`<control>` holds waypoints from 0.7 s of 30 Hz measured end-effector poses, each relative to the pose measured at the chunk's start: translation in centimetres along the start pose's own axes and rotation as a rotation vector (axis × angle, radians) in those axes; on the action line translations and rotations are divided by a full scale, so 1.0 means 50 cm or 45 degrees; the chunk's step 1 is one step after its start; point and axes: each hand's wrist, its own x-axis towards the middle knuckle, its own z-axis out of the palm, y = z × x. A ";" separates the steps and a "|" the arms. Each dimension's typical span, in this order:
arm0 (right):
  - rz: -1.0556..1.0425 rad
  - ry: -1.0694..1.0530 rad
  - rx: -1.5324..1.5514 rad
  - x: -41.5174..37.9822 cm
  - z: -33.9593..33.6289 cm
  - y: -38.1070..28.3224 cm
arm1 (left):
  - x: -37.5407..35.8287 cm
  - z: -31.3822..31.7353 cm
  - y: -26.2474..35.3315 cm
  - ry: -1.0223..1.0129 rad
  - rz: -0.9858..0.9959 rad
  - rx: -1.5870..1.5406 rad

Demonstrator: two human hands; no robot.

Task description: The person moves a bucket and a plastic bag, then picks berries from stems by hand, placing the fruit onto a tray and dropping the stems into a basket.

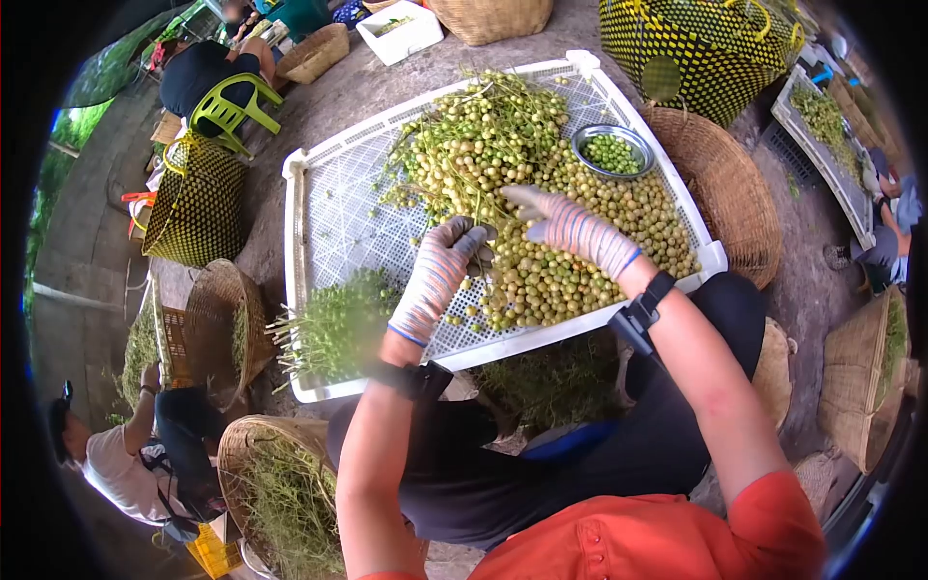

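A white perforated plastic tray lies across my lap. A heap of small round yellow-green fruits on their stems covers its far middle. Loose round fruits spread over its right half. My left hand, in a striped glove with grey fingertips, is closed at the near edge of the heap, apparently pinching a thin stem; what lies inside its fingers is mostly hidden. My right hand, gloved alike, hovers by the heap with its fingers apart, the index finger stretched toward the stems. I see nothing held in it.
A metal bowl of greener fruits sits in the tray's right corner. Bare green stalks lie at its left. Wicker baskets and woven yellow-black baskets stand around. A seated person works at the left; others sit farther off.
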 end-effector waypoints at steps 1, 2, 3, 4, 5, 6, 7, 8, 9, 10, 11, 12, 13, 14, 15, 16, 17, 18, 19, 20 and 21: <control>-0.043 -0.099 0.276 0.005 0.015 -0.001 | -0.007 0.003 0.007 -0.044 0.003 -0.031; 0.005 -0.052 0.414 0.005 0.036 0.000 | -0.010 0.004 0.011 -0.087 0.003 -0.061; 0.019 -0.101 0.288 0.007 0.045 -0.001 | -0.007 0.000 0.007 -0.092 -0.007 -0.067; 0.034 -0.152 0.162 0.009 0.050 -0.004 | -0.003 -0.002 0.001 -0.093 -0.007 -0.066; 0.034 -0.154 0.163 0.015 0.058 -0.002 | 0.002 -0.006 -0.004 0.007 -0.024 0.007; 0.078 -0.090 0.015 0.022 0.068 -0.002 | 0.002 -0.006 0.000 0.109 -0.042 0.080; 0.122 -0.027 -0.132 0.025 0.074 -0.001 | 0.001 0.000 0.001 0.173 -0.050 -0.012; 0.123 -0.031 -0.132 0.023 0.074 0.000 | -0.001 0.006 0.002 0.176 -0.052 -0.014; 0.085 -0.017 -0.282 0.013 0.069 -0.022 | -0.002 0.011 0.002 0.157 -0.051 -0.049; 0.048 -0.003 -0.431 0.006 0.069 -0.035 | -0.003 0.017 0.001 0.138 -0.050 -0.084; 0.099 0.001 -0.429 0.005 0.072 -0.031 | 0.004 0.023 -0.006 0.098 -0.011 -0.123; 0.102 0.002 -0.430 0.000 0.075 -0.043 | 0.009 0.026 -0.009 0.095 -0.011 -0.124; 0.125 0.014 -0.585 -0.005 0.077 -0.057 | 0.013 0.030 -0.013 0.113 -0.022 -0.053; 0.148 0.024 -0.738 -0.008 0.078 -0.067 | 0.017 0.033 -0.016 0.132 -0.034 0.018; 0.157 0.026 -0.798 -0.007 0.078 -0.063 | 0.016 0.037 -0.011 0.159 -0.012 0.011; 0.158 0.027 -0.799 -0.006 0.073 -0.048 | 0.015 0.038 -0.006 0.157 -0.011 0.010; 0.092 0.033 -0.562 -0.006 0.065 -0.027 | 0.013 0.036 0.000 0.171 -0.024 0.025; 0.026 0.040 -0.326 -0.009 0.060 -0.040 | 0.010 0.037 0.011 0.185 -0.036 0.040; 0.118 -0.048 -0.071 -0.016 0.049 -0.053 | 0.018 0.032 -0.002 0.138 0.027 -0.135; 0.135 -0.145 0.100 -0.029 0.038 -0.065 | 0.017 0.029 -0.003 0.166 0.163 0.022; 0.166 -0.241 0.269 -0.042 0.027 -0.092 | 0.002 0.023 0.024 0.217 0.116 0.417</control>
